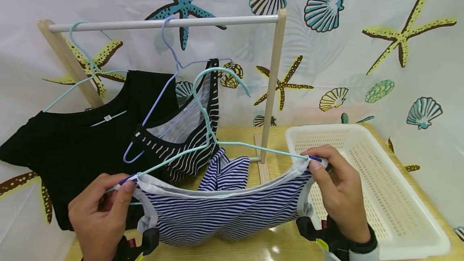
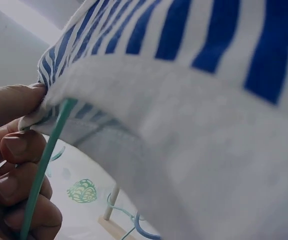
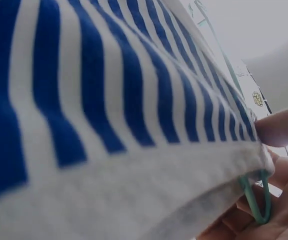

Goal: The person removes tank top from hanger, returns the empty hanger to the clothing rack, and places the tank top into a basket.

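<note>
A blue-and-white striped top with white edging hangs on a mint-green hanger in front of me. My left hand pinches its left shoulder strap, thumb in front, at the hanger's end. At the other end my right hand pinches the right strap the same way. The hanger's hook stands upright, off the rail. In the left wrist view the green hanger arm enters under the white edging beside curled fingers. The right wrist view shows the looped hanger tip below the cloth at the hand.
Behind stands a wooden rack with a white rail. On it hang a black shirt and a black-and-white striped top on a periwinkle hanger. A white perforated basket sits on the wooden table at the right.
</note>
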Demonstrator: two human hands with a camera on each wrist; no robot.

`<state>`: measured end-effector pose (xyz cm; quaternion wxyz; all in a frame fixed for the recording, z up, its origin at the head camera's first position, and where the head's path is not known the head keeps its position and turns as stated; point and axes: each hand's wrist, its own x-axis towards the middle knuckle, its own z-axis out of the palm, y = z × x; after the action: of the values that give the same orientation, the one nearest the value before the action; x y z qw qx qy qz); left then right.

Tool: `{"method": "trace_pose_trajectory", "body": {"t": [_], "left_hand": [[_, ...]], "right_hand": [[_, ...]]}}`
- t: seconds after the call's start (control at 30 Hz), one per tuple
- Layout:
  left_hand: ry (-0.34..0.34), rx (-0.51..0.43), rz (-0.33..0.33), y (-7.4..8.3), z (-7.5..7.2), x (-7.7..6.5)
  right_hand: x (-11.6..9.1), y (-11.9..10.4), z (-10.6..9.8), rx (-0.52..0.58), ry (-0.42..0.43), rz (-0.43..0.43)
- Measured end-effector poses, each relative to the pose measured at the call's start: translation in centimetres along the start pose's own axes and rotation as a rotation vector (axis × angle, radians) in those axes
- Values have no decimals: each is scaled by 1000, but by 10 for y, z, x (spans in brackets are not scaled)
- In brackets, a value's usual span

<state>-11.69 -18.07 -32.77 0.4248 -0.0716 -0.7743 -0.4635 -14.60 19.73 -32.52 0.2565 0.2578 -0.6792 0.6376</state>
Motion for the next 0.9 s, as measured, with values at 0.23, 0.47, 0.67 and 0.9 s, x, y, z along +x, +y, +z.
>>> {"method": "trace_pose_trajectory", "body": {"t": [0.23,0.47,0.67,0.9], "left_hand": [[20,-50,22,0,-1,5],[-20,-18,-5,1,-10,2],[-45,-30,7,-2,-6,-1],[-74,-67,69,-7,0,1]], "right_hand": [[7,3,4,13,9,-26],[1,6,10,60,5,-20],[-4,4,5,40,22,4],[-2,3,1,46,72,11]]}}
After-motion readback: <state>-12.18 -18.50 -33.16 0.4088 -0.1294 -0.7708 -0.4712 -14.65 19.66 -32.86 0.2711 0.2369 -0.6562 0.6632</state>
